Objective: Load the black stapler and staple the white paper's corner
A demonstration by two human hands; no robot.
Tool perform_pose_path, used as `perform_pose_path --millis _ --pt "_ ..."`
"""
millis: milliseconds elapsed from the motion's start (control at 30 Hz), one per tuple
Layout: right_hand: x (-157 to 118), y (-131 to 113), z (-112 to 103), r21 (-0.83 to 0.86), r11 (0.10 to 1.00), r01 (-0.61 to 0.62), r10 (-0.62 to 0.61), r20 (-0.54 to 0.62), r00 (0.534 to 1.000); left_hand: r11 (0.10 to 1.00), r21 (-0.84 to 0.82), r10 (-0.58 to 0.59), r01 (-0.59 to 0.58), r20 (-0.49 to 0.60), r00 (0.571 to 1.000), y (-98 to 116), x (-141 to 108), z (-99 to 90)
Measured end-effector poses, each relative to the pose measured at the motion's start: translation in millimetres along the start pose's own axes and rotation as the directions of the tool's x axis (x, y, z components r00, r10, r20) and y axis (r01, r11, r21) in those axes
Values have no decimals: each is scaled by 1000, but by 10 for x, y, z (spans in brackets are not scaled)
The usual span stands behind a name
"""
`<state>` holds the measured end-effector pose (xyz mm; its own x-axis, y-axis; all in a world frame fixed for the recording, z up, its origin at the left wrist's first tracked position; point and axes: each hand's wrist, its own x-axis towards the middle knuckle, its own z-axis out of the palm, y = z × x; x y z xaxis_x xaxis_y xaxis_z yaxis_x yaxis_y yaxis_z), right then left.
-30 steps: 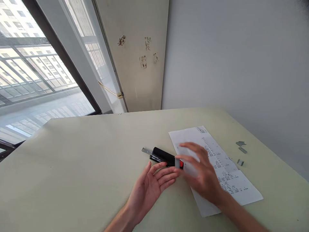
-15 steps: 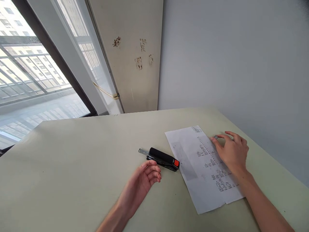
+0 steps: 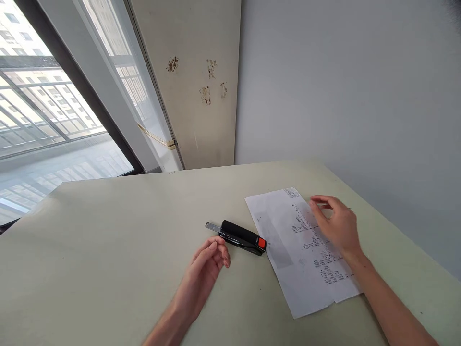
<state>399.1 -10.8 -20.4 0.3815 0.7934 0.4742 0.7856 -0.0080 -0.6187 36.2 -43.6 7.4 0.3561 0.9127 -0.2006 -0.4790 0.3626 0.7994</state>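
Observation:
A black stapler [image 3: 243, 236] with a red end lies on the table, its metal staple tray sticking out at the left. Just in front of that tray is my left hand [image 3: 207, 269], palm turned up, fingers loosely curled and nothing in it. My right hand [image 3: 338, 226] hovers over the right edge of a printed paper sheet [image 3: 284, 278], thumb and fingers pinched together. The small grey piece it held a moment ago, which looks like a strip of staples, is now hidden by the fingers. The stapler's red end reaches the sheet's left edge.
The pale table [image 3: 126, 250] runs to a grey wall [image 3: 342, 86] at the right and back. Behind it stands a beige panel [image 3: 194, 125] with brown marks. A window [image 3: 43, 105] with a railing outside is at the left.
My right hand has moved left, from beside the sheet to over its edge, and the grey piece is no longer visible. My left hand has drawn slightly left, its thumb closer to the fingers.

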Motion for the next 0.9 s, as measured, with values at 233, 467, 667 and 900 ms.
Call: perform_pose_path --millis 233,467,667,900 --pt "-264 -535 24 313 950 -24 -155 534 831 694 660 583 -288 -280 762 66 -11 -36" --pt "-398 -708 7 321 944 72 -287 696 658 686 720 411 -109 -260 874 -19 51 -117" --pt "-489 -834 94 397 913 93 -364 688 628 833 519 309 -189 -153 939 -23 -1 -18" --pt "-543 -868 149 373 888 269 -454 617 643 658 728 359 -195 -76 930 58 83 -192"
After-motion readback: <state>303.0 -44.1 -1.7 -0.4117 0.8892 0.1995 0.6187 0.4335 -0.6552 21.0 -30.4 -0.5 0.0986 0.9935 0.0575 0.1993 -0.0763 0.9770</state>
